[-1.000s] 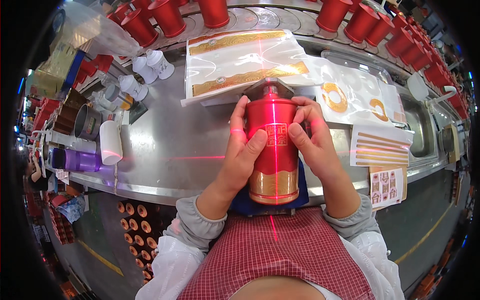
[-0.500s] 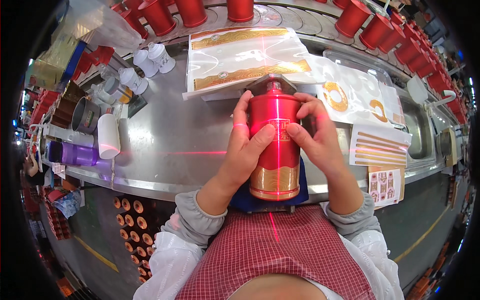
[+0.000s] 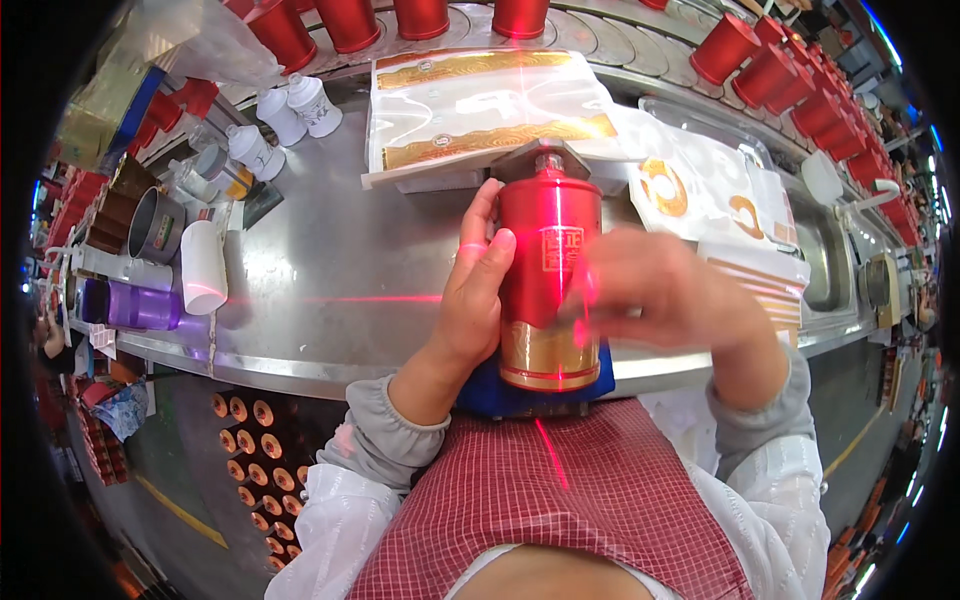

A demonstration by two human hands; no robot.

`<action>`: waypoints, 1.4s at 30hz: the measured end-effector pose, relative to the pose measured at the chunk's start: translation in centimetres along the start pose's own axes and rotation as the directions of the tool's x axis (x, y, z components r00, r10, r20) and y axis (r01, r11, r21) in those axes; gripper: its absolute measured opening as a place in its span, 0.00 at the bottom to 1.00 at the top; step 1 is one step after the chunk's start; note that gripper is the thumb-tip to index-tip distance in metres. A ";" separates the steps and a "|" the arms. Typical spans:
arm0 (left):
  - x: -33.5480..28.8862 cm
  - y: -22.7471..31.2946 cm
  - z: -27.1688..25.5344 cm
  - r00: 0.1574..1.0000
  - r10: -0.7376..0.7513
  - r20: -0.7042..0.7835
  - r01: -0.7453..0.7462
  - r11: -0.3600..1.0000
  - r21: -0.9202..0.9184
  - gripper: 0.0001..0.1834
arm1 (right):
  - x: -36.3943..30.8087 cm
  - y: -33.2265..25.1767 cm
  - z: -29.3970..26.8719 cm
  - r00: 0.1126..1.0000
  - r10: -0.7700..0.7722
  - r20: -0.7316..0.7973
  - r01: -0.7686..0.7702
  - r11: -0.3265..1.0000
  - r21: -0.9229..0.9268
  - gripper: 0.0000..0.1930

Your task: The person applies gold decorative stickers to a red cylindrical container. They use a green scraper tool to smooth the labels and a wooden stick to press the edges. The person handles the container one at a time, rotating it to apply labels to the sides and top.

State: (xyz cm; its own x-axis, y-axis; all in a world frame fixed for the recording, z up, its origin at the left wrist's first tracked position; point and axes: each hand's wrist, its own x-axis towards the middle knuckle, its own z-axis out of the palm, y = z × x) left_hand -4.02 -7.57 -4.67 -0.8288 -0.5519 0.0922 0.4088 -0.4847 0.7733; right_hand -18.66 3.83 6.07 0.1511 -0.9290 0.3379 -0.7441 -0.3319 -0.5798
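A red bottle (image 3: 535, 215) with a gold band round its base lies in front of me, its neck at a dark metal holder (image 3: 543, 152). Blue cloth (image 3: 488, 397) shows beneath its base. A gold square label (image 3: 562, 249) sits on the bottle's front, and red light lines cross it. My left hand (image 3: 474, 285) steadies the bottle's left side, fingers behind and thumb along the edge. Blurred by motion, my right hand (image 3: 650, 290) covers part of the bottle's lower right; its fingertips are smeared, and whatever they may hold is not clear.
Gold-patterned label sheets (image 3: 490, 105) lie behind the bottle, with ring-shaped gold stickers (image 3: 663, 187) to the right. White small bottles (image 3: 314, 106), a white roll (image 3: 204, 267) and a purple container (image 3: 143, 305) stand left. Red bottles (image 3: 725, 48) line a conveyor (image 3: 600, 42). A sink (image 3: 824, 255) is at right.
My right hand has left the bottle's upper right side and moved down and right. My left thumb has shifted from the label to the bottle's left edge. The conveyor's red bottles have shifted right.
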 end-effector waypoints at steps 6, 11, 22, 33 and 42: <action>-0.5 0.5 0.1 0.998 -0.055 0.038 0.057 0.997 -0.050 0.38 | -1.0 1.4 0.8 0.987 0.149 -0.067 -0.137 0.979 0.152 0.10; -1.8 0.6 0.2 1.000 0.007 -0.008 -0.007 1.000 0.010 0.38 | -0.4 2.6 0.1 0.959 0.095 -0.266 -0.100 0.995 -0.006 0.06; 5.3 6.2 -0.7 0.642 0.073 0.763 -0.764 -0.023 0.645 0.28 | -3.5 1.2 0.0 0.816 0.357 -0.454 -0.376 0.925 0.051 0.09; 5.9 6.5 -1.0 0.620 0.074 0.781 -0.772 -0.124 0.624 0.29 | -2.8 0.3 -2.4 0.922 0.297 -0.249 -0.303 0.953 0.014 0.10; -0.2 1.8 -4.5 0.852 0.420 0.312 -0.448 0.279 0.850 0.30 | 5.3 -0.3 0.0 0.992 0.113 0.050 -0.080 0.898 -0.433 0.09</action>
State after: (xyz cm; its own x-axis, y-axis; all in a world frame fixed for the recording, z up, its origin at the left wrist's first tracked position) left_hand -1.41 -11.44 -6.09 -0.6542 -0.4622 0.5987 0.1605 0.6887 0.7070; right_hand -17.59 -1.01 8.07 0.0986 -0.9674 0.2333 -0.9619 -0.1527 -0.2266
